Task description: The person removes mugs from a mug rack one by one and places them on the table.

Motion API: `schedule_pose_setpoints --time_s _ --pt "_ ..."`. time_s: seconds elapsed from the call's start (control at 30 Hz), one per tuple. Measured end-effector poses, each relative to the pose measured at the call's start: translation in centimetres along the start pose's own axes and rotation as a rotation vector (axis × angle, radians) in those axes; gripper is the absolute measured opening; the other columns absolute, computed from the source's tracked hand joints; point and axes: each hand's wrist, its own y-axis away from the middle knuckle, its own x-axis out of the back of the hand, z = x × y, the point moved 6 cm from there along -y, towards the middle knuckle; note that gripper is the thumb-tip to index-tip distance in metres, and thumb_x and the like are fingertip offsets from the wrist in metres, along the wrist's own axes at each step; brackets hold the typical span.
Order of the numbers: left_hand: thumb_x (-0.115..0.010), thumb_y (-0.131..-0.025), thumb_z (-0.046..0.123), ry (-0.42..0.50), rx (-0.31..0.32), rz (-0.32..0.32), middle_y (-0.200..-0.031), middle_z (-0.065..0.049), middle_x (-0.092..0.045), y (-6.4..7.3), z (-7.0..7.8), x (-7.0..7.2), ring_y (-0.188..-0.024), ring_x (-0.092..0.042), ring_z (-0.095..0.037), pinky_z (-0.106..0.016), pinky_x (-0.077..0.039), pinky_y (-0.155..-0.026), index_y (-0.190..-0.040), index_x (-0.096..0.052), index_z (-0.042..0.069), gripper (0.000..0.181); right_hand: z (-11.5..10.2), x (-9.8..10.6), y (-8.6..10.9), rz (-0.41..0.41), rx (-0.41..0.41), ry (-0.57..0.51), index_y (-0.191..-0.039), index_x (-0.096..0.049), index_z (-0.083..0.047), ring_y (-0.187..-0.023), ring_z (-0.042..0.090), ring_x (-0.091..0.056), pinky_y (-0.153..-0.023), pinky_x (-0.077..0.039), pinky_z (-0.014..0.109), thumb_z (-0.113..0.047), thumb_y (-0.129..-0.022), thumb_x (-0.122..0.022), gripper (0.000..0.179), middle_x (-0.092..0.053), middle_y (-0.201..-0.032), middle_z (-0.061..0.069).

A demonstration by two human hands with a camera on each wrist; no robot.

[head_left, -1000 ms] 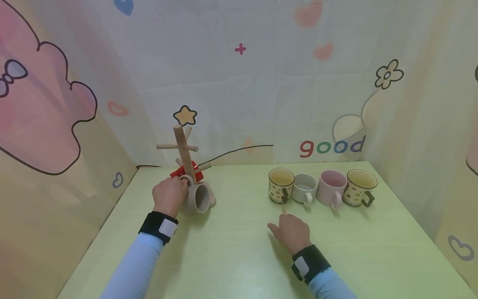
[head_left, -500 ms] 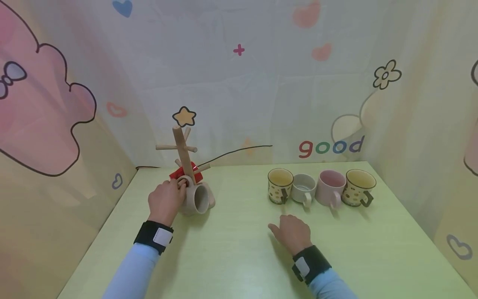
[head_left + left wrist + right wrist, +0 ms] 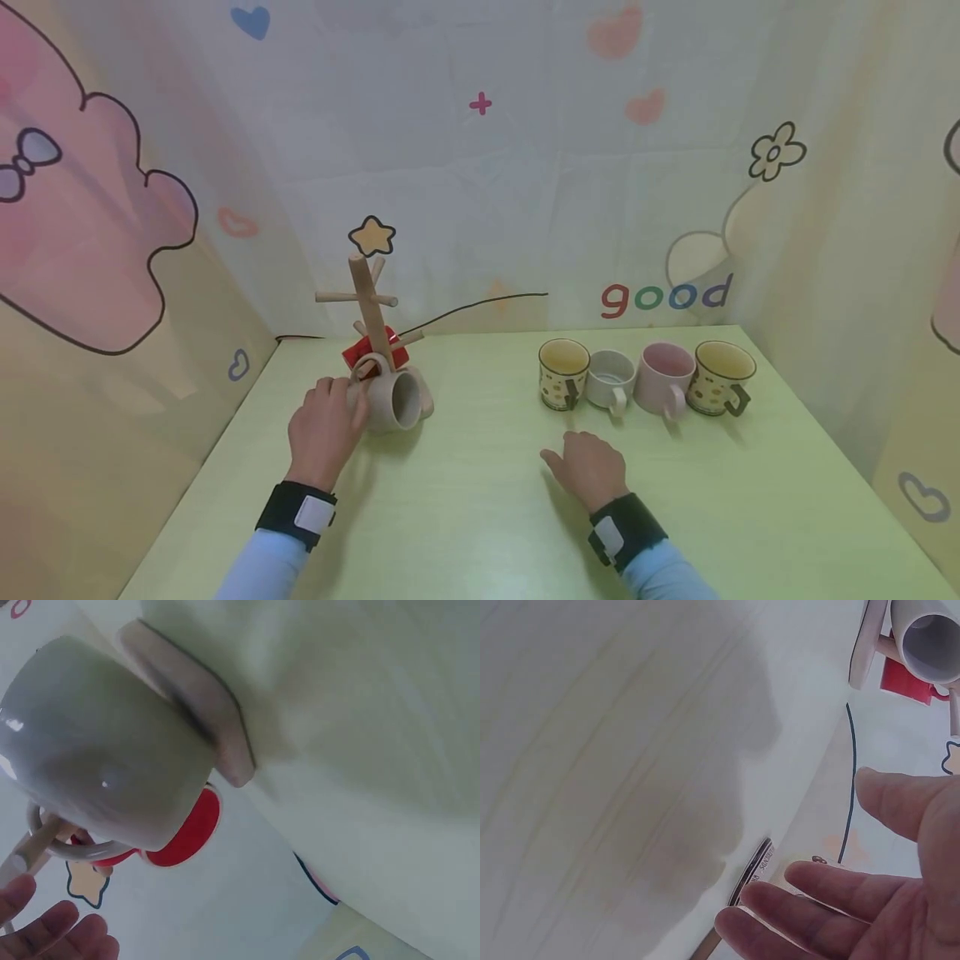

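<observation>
In my head view, the white mug (image 3: 396, 402) lies sideways at the wooden mug tree (image 3: 369, 304), the red mug (image 3: 352, 357) behind it. My left hand (image 3: 322, 435) sits just beside it, relaxed; I cannot tell whether my thumb brushes it. My right hand (image 3: 590, 468) idles over the worktop (image 3: 465, 517), near a spotted mug (image 3: 557, 382). At my left wrist, the handle (image 3: 31, 819) loops round a peg (image 3: 30, 853) and my left fingers (image 3: 49, 924) are loose, gripping nothing; I'd draw them straight back, without snagging that loop. At my right wrist, my right fingers (image 3: 810, 915) are spread and hold nothing, well apart from the white mug; I'd keep them there.
</observation>
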Motion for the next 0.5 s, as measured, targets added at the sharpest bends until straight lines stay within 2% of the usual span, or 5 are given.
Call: schedule_pose_setpoints --time_s 0.13,0.23,0.37,0.5 --pt "-0.073 -0.089 0.037 0.01 -0.055 0.014 -0.12 -0.026 -0.057 0.7 0.1 -0.9 -0.104 -0.06 -0.042 -0.053 -0.056 -0.076 -0.122 -0.06 -0.004 0.055 0.1 0.2 0.1 0.019 0.006 -0.003 -0.115 -0.067 0.004 -0.094 0.039 -0.066 -0.072 -0.055 0.052 -0.039 -0.093 -0.064 0.048 -0.069 -0.102 0.021" --pt "-0.079 -0.082 0.041 0.036 -0.114 0.049 -0.118 -0.025 -0.056 1.2 0.4 -1.6 -0.103 -0.06 -0.041 -0.053 -0.057 -0.075 -0.126 -0.057 -0.001 0.065 0.2 0.3 0.2 0.027 0.008 0.001 -0.115 -0.067 0.004 -0.095 0.039 -0.066 -0.072 -0.055 0.052 -0.038 -0.093 -0.065 0.048 -0.069 -0.102 0.021" --pt "-0.087 -0.072 0.042 0.043 -0.203 0.105 -0.12 -0.024 -0.054 1.9 0.9 -2.3 -0.105 -0.059 -0.041 -0.054 -0.056 -0.075 -0.132 -0.049 0.001 0.082 0.1 0.4 0.3 0.024 0.01 0.004 -0.113 -0.067 0.005 -0.093 0.039 -0.066 -0.071 -0.055 0.052 -0.038 -0.093 -0.065 0.047 -0.068 -0.101 0.021" --pt "-0.091 -0.067 0.045 0.013 -0.24 0.102 -0.13 -0.026 -0.048 2.3 1.2 -2.9 -0.116 -0.052 -0.042 -0.056 -0.054 -0.083 -0.14 -0.038 0.003 0.099 0.1 0.5 0.4 0.031 0.014 -0.001 -0.112 -0.067 0.004 -0.092 0.038 -0.066 -0.071 -0.055 0.051 -0.038 -0.093 -0.065 0.046 -0.068 -0.099 0.02"
